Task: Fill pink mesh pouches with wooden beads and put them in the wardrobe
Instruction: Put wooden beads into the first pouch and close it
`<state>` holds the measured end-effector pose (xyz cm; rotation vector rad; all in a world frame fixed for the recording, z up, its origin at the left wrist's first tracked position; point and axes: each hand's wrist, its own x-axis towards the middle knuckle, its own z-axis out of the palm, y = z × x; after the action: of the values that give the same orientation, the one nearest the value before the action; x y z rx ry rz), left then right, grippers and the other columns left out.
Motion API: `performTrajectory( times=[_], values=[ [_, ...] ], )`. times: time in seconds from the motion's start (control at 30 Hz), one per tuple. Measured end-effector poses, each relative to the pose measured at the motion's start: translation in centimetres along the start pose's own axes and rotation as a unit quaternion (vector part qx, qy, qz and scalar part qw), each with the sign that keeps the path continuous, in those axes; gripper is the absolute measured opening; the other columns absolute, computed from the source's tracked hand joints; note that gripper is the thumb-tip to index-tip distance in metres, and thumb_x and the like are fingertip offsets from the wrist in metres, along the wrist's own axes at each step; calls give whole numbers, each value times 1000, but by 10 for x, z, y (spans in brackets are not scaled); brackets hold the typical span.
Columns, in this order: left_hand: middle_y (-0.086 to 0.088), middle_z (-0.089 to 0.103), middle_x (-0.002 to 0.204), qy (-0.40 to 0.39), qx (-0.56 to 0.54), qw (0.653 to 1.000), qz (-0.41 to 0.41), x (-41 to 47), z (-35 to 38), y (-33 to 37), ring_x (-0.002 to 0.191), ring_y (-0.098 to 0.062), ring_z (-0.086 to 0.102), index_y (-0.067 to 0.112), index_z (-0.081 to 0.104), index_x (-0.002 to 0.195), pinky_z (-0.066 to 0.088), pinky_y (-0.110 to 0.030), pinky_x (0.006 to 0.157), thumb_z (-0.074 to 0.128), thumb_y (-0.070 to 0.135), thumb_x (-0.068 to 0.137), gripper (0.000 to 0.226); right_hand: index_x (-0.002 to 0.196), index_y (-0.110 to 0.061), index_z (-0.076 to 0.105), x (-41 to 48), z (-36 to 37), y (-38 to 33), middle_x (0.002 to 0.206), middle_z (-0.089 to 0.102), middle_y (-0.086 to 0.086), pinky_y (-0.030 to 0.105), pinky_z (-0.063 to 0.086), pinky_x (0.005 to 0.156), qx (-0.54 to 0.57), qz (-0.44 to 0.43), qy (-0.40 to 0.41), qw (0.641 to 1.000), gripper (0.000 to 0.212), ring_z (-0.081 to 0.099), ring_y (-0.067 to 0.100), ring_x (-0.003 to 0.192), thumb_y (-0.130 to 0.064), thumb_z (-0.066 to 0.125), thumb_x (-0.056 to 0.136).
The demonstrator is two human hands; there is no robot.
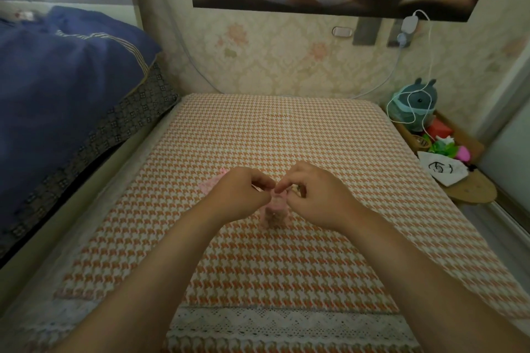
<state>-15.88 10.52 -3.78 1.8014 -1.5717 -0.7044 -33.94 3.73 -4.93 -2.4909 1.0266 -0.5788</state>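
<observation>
We see the left hand [239, 193] and right hand [314, 195] pinching the top of a pink mesh pouch [274, 210], which hangs between them above the houndstooth cloth [286, 129].

Orange-and-white houndstooth bed cover [286, 135] with white lace hem [286, 321], flanked by a navy blue quilt [66, 89], a teal plush toy [417, 100], a white drawstring bag [443, 170] and a white charging cable [413, 71].

Head view, forward and down, close over hands [275, 195]
</observation>
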Motion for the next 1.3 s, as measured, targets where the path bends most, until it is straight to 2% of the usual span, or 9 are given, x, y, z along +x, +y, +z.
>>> performTrajectory(
  times=[0.1,0.27,0.4,0.5,0.67,0.87,0.97,1.13,1.3],
  values=[
    [14,67,100,5,22,1000,9,0,-3,-3,86,3,64,21,73,115,49,-6,60,66,13,90,27,103,-41,72,-1,4,2,106,58,-20,25,49,71,-46,-9,-19,999,16,53,-5,80,-34,64,92],
    [15,69,105,9,20,1000,11,1,-12,-10,87,4,65,24,73,116,55,-15,69,69,16,87,31,97,-38,75,7,9,2,96,66,-25,16,44,73,28,0,-5,1000,9,56,-12,77,-33,72,91],
    [12,69,110,3,43,999,9,4,-16,-23,89,3,65,25,71,118,53,-15,74,66,8,85,37,118,-42,64,19,12,3,97,69,-21,25,56,72,89,29,-16,995,30,63,-6,76,-28,69,92],
    [11,69,108,5,37,999,13,6,-13,-27,89,2,63,26,69,120,49,-11,70,63,6,86,40,125,-38,63,32,19,13,104,68,-19,29,53,77,9,62,2,998,30,65,0,86,-29,64,96],
    [14,63,106,7,-25,1000,14,7,-8,-27,86,-5,65,36,52,135,51,-22,61,64,13,90,52,135,-32,61,47,39,21,128,63,-9,33,51,86,-108,35,-39,993,37,62,15,113,-28,60,99],
    [20,68,95,-12,-27,999,13,7,-11,-31,91,0,66,24,69,118,57,-28,85,66,31,92,28,110,-39,69,59,54,18,102,58,-8,32,46,64,-200,-37,-93,975,19,60,17,86,-41,62,93],
    [15,72,95,-14,-38,999,4,6,-13,-32,90,-5,69,26,73,111,58,-31,84,66,35,92,23,108,-34,71,62,58,21,99,55,-6,31,38,61,-236,-56,-89,966,18,58,17,83,-38,60,94],
    [11,74,100,-19,-40,999,-2,8,-11,-35,92,-12,71,25,72,115,60,-33,83,63,21,94,23,115,-29,72,61,49,21,107,63,-10,34,52,76,-107,-11,8,994,20,62,10,94,-35,62,98],
    [12,71,107,-25,-32,999,3,9,-9,-32,94,-1,66,22,70,121,53,-20,81,60,22,96,27,107,-29,75,49,22,-3,100,69,-18,13,41,69,78,3,101,992,16,56,-16,74,-30,72,92]
  ],
)
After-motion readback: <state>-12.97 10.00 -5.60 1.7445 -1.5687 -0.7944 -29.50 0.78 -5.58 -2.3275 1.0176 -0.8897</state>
